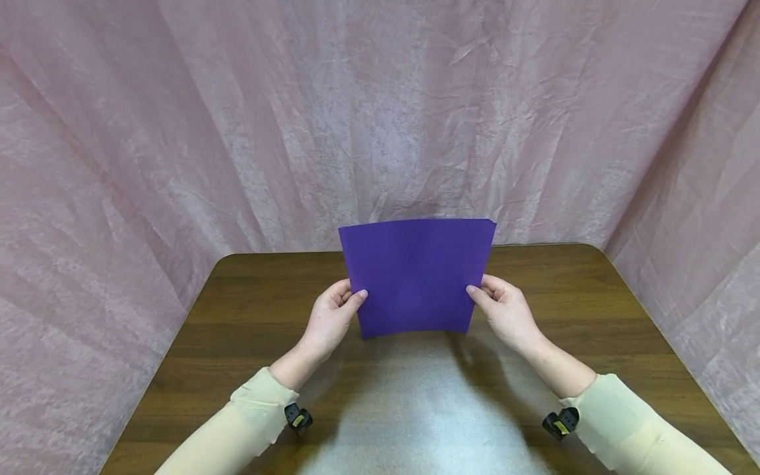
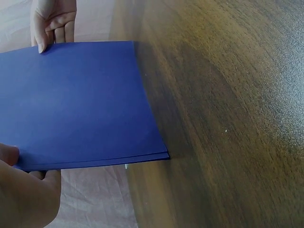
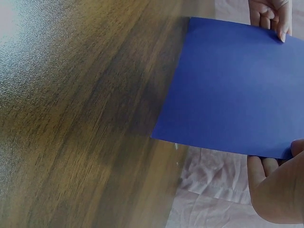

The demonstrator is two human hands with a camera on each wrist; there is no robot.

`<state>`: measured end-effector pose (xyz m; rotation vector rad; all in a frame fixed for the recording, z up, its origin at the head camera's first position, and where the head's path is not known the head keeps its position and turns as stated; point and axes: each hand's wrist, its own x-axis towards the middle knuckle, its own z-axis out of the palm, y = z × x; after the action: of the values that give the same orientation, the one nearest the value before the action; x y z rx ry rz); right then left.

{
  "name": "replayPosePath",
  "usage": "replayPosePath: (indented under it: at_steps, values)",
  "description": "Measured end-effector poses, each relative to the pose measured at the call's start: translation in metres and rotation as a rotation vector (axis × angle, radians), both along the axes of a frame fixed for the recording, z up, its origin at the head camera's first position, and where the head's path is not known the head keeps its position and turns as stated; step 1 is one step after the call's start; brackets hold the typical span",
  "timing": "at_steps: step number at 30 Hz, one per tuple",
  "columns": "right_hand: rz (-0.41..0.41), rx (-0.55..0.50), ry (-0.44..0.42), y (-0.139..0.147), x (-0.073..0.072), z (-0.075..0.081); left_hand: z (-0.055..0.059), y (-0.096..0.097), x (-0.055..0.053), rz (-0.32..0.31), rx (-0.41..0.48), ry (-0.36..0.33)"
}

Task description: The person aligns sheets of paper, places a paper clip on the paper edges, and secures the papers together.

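A thin stack of purple paper sheets (image 1: 415, 277) is held up over the table, its broad face toward me and slightly bowed. My left hand (image 1: 332, 316) pinches the left edge, thumb on the near face and fingers behind. On the opposite edge my right hand (image 1: 507, 313) pinches the sheets in the same way. The left wrist view shows the paper (image 2: 85, 104) as blue, with a second edge just offset along one side. In the right wrist view the paper (image 3: 232, 90) spans between both hands. Most of the fingers behind it are hidden.
The brown wood-grain table (image 1: 237, 349) has rounded far corners and a bright glare near its front. Pink curtains (image 1: 380, 119) hang close behind it and along both sides. A small black device (image 1: 298, 418) sits at the left wrist, another device (image 1: 561, 423) at the right.
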<state>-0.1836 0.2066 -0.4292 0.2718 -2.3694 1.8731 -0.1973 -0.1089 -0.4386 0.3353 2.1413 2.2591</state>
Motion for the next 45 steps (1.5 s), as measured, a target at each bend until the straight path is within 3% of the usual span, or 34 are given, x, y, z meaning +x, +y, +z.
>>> replayPosePath:
  at_steps: [17, 27, 33, 38, 45]
  values:
    - [-0.026, 0.01, -0.011, -0.001, 0.0, -0.001, -0.001, 0.001, -0.001, 0.014, -0.022, 0.019]
    - [-0.045, -0.015, -0.001, -0.001, 0.002, 0.003, 0.019, 0.005, -0.007, 0.039, 0.033, 0.088]
    - [-0.054, -0.03, 0.019, -0.001, 0.001, 0.006, 0.024, 0.009, -0.007, 0.044, 0.056, 0.091]
    - [-0.082, -0.075, 0.057, -0.002, 0.002, 0.018, 0.029, 0.01, -0.007, 0.044, 0.089, 0.097]
    - [-0.117, -0.185, 0.134, -0.007, 0.001, 0.038, 0.047, 0.014, -0.01, 0.032, 0.131, 0.171]
